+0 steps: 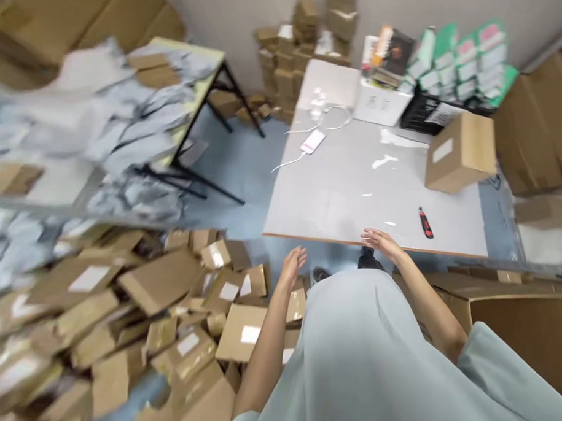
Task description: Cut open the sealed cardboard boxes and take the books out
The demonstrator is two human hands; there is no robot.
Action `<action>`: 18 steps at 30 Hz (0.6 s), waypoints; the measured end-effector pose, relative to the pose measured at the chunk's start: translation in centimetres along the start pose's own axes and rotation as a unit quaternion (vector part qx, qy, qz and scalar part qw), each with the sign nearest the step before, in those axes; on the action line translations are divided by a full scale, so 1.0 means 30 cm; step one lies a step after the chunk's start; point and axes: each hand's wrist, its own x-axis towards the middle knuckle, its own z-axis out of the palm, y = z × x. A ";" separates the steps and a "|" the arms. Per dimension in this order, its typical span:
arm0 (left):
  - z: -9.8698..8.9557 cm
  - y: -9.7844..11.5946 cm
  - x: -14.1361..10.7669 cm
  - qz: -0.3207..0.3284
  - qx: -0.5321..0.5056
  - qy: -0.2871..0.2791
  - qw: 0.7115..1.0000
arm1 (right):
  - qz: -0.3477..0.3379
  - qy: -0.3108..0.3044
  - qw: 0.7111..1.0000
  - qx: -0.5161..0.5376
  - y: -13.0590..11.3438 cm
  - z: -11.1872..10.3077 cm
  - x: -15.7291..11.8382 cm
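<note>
My left hand [293, 265] hangs in the air just off the front edge of the white table [327, 203], fingers loosely extended and nothing in them. At that same edge, my right hand [382, 241] is held out with its fingers stretched, also bare. Nearest to it on the tabletop lies a red and black box cutter [426, 222]. Behind the cutter stands a closed cardboard box [461, 152] with a white label. A phone [313, 142] with a white cable rests toward the table's left side.
Many labelled cardboard boxes [175, 337] are heaped on the floor at left. Grey mailer bags [135, 129] cover a yellow-edged table [206, 66]. Books [390, 53] and green-and-white packs [464, 63] stand at the table's back. A large open carton [520, 331] sits at lower right.
</note>
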 end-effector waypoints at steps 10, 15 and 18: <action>1.197 0.203 0.013 0.139 0.201 -0.239 0.940 | -0.101 0.255 0.944 0.183 -0.084 -0.790 0.015; 1.761 0.105 -0.041 0.163 0.255 -0.315 0.899 | -0.158 0.331 0.911 0.191 -0.239 -1.174 0.126; 2.009 0.082 -0.031 0.176 0.276 -0.330 0.886 | -0.194 0.343 0.902 0.176 -0.334 -1.349 0.210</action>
